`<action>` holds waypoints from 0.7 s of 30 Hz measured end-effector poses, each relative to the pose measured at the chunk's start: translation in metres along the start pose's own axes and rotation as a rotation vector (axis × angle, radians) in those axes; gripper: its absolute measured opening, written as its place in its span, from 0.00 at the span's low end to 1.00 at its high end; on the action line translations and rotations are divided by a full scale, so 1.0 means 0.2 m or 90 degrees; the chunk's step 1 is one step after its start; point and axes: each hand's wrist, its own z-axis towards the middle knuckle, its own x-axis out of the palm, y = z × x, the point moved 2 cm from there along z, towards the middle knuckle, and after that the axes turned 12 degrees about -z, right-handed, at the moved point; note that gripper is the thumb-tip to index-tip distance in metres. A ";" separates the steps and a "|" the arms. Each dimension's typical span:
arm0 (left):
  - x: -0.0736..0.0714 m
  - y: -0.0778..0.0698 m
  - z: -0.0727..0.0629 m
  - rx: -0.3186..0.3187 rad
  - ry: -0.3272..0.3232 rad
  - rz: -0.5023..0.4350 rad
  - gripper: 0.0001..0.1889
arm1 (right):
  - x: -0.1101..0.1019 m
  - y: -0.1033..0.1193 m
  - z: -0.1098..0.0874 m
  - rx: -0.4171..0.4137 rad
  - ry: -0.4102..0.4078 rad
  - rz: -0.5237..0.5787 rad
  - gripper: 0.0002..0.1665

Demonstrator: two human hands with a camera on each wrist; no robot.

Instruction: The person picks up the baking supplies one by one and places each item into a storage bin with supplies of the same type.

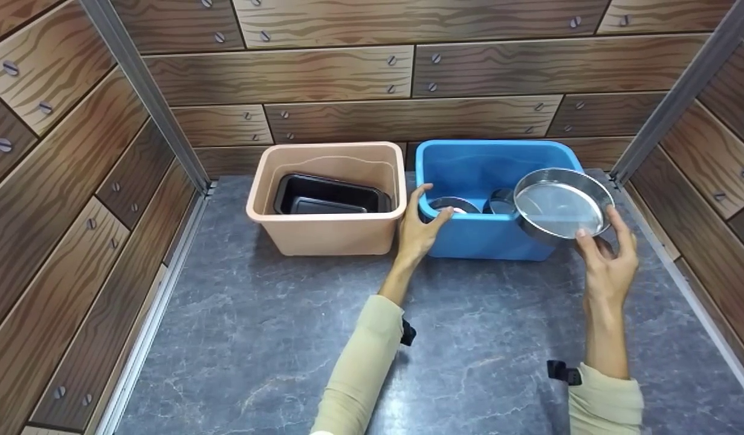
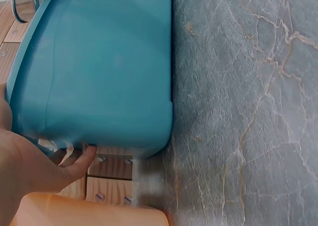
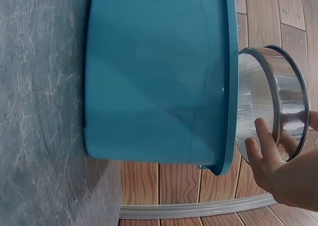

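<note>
My right hand [image 1: 610, 266] holds a round metal sieve [image 1: 562, 208] by its rim, with fingers on the mesh side. The sieve is tilted over the right front corner of the blue bin [image 1: 486, 238]. In the right wrist view the fine mesh [image 3: 253, 97] of its underside shows. My left hand [image 1: 420, 232] grips the bin's left front corner, thumb on the front rim and fingers along the left side. Inside the bin lie a round shiny metal item [image 1: 455, 205] and a dark round item [image 1: 500, 201], both partly hidden by the front wall.
Left of the blue bin stands a peach-coloured bin [image 1: 329, 235], with a black loaf pan [image 1: 332, 193] inside. Both bins rest on a grey marbled tabletop [image 1: 275, 338]. Wood-patterned panels [image 1: 347, 75] enclose the back and sides, with metal rails at the edges.
</note>
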 end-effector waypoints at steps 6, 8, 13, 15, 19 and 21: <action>0.00 0.00 0.00 0.009 -0.001 0.006 0.35 | 0.05 0.00 0.01 -0.021 0.009 -0.016 0.36; 0.00 0.00 0.01 0.012 -0.001 0.008 0.35 | 0.07 0.00 0.01 -0.022 0.013 -0.018 0.36; 0.00 0.01 0.01 0.004 0.000 0.003 0.35 | 0.11 0.00 0.02 0.009 0.035 -0.029 0.37; 0.00 0.01 0.01 0.001 0.001 -0.002 0.35 | 0.12 0.00 0.02 0.022 0.046 -0.040 0.38; 0.00 0.01 0.01 0.001 -0.001 -0.005 0.35 | 0.15 0.01 0.02 0.018 0.060 -0.047 0.37; 0.00 0.01 0.01 0.000 -0.004 -0.002 0.36 | 0.17 0.01 0.02 0.010 0.063 -0.040 0.37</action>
